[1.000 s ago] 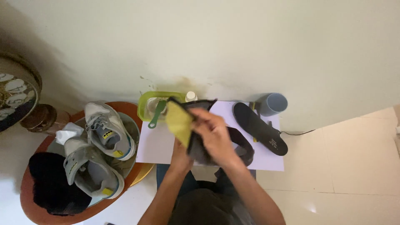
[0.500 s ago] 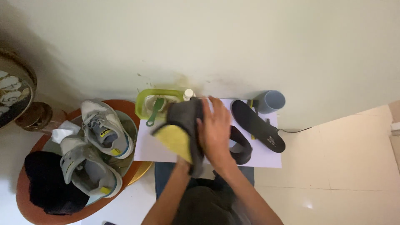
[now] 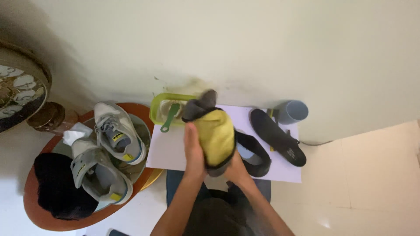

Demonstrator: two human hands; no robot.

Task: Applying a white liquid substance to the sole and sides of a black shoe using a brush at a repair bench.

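Insole turned yellow side up since before, left hand clasping its edge, right hand gripping beneath (partly hidden), 2 shoes left, black insole right.

the yellow insole, dark-edged with a grey underside showing at its upper tip, is standing nearly upright above the white sheet, its yellow face turning toward the camera, sitting between the left hand and right hand.

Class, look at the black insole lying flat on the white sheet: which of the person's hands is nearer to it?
The right hand. It sits under the yellow-and-black insole, closer to the black insole on the white sheet. The left hand grips the far side, farther away.
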